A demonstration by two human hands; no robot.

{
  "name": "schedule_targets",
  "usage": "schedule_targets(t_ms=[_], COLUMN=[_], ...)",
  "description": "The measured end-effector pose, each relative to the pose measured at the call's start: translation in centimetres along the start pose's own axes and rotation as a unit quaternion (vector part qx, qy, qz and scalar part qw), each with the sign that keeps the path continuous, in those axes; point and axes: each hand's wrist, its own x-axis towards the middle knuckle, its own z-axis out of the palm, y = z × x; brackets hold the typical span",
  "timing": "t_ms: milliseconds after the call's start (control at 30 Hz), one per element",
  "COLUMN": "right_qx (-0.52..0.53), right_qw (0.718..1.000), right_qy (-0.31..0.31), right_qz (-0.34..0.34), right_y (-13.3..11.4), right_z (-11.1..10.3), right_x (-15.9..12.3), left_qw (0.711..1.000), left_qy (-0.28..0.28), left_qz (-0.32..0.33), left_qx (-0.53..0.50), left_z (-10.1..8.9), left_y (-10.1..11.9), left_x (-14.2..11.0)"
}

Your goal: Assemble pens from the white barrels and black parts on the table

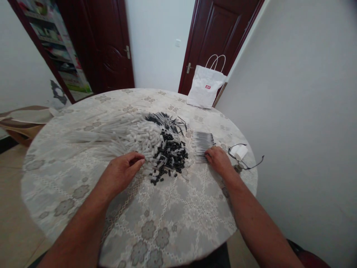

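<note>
My left hand is at the near left edge of a pile of white caps and tubes, its thumb and forefinger pinched together. Whatever lies between those fingertips is too small to make out. My right hand has its fingers closed on a thin pen at the near end of a neat row of pens, whose dark tips point right. Between the hands lies a heap of small black plugs mixed with white pieces. Long translucent pen barrels spread to the left, and dark-tipped refills lie behind the plugs.
A round table with a patterned cloth bears everything. Eyeglasses and a small white box sit right of my right hand. A white paper bag stands at the far edge. A chair is at the left.
</note>
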Motion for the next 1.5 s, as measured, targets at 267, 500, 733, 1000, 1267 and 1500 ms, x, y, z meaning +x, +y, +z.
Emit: schedule_targets(t_ms=[267,500,733,1000,1267,1500], right_qx=[0.015,0.134,0.165,0.189,0.197,0.209], right_qw=[0.998,0.982,0.968,0.967,0.966,0.961], right_qy=[0.063,0.065,-0.036,0.023,0.064,0.090], right_qz=[-0.021,-0.119,-0.187,-0.171,-0.155,-0.159], right_y=[-0.7,-5.4,-13.5,-16.7,-15.2,-14.2], right_z=[0.1,-2.7,-5.0,-2.4,-1.2,-0.5], right_x=[-0.2,0.7,2.0,1.3,1.2,1.5], left_qw=[1.000,0.997,0.994,0.989,0.977,0.968], left_qy=[-0.009,-0.002,-0.014,-0.006,0.037,0.005], left_qz=[0.023,0.026,0.005,-0.031,-0.077,-0.103], left_qx=[0.016,0.067,0.112,0.147,0.195,0.230], left_z=[-0.2,-0.4,0.0,0.5,-1.4,-2.6], left_y=[-0.4,-0.5,-0.8,-1.2,-2.7,-4.8], left_x=[-0.7,-1.1,-1.1,-1.0,-0.9,-0.7])
